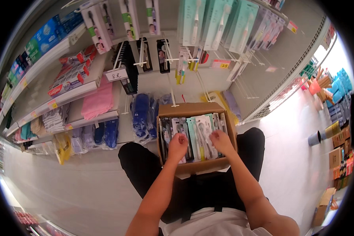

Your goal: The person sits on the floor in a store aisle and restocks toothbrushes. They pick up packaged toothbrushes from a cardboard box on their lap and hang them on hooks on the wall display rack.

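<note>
An open cardboard box (pixel 191 169) sits between my knees, packed with toothbrushes in blister packs. Over its left part is my left hand (pixel 178 146), fingers curled; whether anything is pinched in them is hidden. My right hand (pixel 221 143) is bent over the right part, fingertips close to a clear and white toothbrush pack (pixel 205 132); contact is unclear. Light-green packs (pixel 191 125) stand beside that one, and dark packs (pixel 164 129) fill the box's left side.
Toothbrush packs (pixel 191 23) hang on hooks above the box. Black packs (pixel 126 67) hang behind a price tag (pixel 116 75). Bagged blue slippers (pixel 140 115) are just left of the box. Shelves at left hold Colgate toothpaste boxes (pixel 70 78) and folded pink cloth (pixel 98 101).
</note>
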Tool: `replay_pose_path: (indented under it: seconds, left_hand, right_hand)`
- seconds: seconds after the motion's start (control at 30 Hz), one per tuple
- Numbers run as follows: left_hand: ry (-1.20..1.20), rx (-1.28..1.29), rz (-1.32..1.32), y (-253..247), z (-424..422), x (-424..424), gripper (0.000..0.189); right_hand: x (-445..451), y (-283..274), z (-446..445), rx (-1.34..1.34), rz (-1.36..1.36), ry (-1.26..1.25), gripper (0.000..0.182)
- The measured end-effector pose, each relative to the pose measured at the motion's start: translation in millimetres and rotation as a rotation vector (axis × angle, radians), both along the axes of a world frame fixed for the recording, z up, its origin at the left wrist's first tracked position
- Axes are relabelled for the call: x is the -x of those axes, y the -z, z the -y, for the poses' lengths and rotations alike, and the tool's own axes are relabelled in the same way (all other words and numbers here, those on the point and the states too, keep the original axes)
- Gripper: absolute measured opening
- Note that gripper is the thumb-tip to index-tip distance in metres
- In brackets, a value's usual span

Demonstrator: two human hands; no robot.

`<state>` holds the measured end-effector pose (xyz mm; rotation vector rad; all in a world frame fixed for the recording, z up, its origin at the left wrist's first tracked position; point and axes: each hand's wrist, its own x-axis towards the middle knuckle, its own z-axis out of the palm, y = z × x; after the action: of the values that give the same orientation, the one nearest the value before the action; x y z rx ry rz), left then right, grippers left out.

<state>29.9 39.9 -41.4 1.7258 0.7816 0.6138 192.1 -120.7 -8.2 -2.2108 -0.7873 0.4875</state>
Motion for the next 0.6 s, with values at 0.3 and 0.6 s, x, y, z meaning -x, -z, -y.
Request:
replay_pose_path:
  seconds: [0.3,0.6]
  left_hand:
    - [-0.061,-0.264,-0.247,-1.4,2.4,-2.3,0.049]
    - [0.087,-0.262,-0.382,-1.6,9.2,7.5,0.033]
  right_hand:
    - [49.1,33.9,21.4,0.175,0.390,0.102,0.032]
    - [61.7,31.7,19.4,0.146,0.201,0.109,0.049]
